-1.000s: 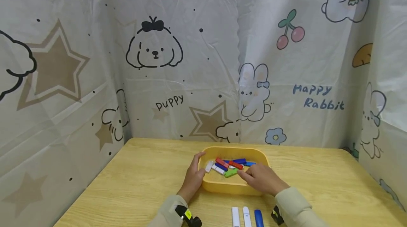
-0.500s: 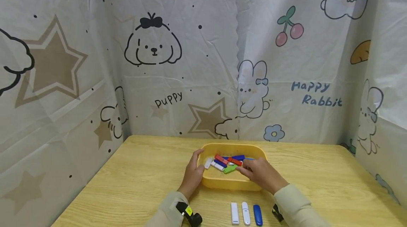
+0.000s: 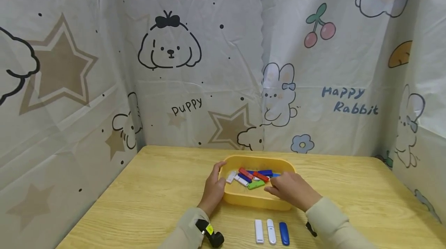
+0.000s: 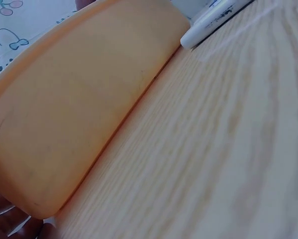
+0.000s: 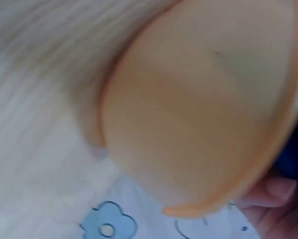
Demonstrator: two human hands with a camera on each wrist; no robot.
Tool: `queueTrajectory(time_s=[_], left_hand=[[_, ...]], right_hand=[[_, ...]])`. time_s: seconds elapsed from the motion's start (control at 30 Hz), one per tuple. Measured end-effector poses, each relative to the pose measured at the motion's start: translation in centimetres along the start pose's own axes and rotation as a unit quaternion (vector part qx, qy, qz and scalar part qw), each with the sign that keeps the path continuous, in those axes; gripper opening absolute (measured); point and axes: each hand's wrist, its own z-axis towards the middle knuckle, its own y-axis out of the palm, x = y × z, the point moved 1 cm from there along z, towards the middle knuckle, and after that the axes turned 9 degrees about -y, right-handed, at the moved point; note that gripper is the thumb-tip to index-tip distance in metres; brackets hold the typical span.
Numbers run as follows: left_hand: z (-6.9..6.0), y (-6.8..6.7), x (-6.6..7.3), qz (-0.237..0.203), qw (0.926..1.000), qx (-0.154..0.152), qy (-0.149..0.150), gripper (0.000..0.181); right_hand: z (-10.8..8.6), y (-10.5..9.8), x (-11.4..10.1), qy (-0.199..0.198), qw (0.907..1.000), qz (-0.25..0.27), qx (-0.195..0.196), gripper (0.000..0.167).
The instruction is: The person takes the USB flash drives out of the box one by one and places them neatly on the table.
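My left hand (image 3: 213, 189) grips the left side of a yellow plastic tray (image 3: 251, 200), fingers behind it and thumb at the near side. Several USB flash drives lie heaped inside: a green one (image 3: 256, 185), a red one (image 3: 260, 176), a white one (image 3: 231, 177) and blue ones among them. Over the tray's right part, my right hand (image 3: 294, 189) has its fingers dipped inside, beside a light blue drive (image 3: 276, 175). Dark blue (image 5: 290, 159) shows by a fingertip in the right wrist view; the rim hides whether it is held.
Three drives stand in a row on the wooden table (image 3: 167, 191) before the tray: a white one (image 3: 259, 231), a rounded white one (image 3: 271, 232) and a blue one (image 3: 284, 234). A printed curtain (image 3: 195, 86) encloses the table's back and sides.
My right hand has shifted slightly right within the tray, its thumb drawing off the green drive. The left hand keeps its grip. The head view has tilted slightly.
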Motion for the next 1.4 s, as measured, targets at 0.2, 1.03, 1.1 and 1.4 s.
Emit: queueTrajectory(time_s=[0.2,1.03,1.1,1.4], left_hand=[[0.0,0.3,0.1,0.007,0.9999,0.012,0.003,0.055],[0.2,0.4,0.1,0.007,0.9993,0.036,0.000,0.053],[0.3,0.5,0.0,0.009,0.9993,0.036,-0.002,0.053],[0.2,0.4,0.1,0.010,0.9996,0.028,-0.001,0.051]], right_hand=[[-0.7,-1.9,-0.5,-0.011,0.9974,0.047,-0.052,0.038],[-3.0,-5.6,-2.9,0.152,0.9767,0.151,0.001,0.024],[-3.3,-5.6,-2.9,0.134,0.9745,0.180,-0.004,0.027],[-5.8,-4.7,-2.3,0.115,0.9332,0.321,-0.114,0.030]])
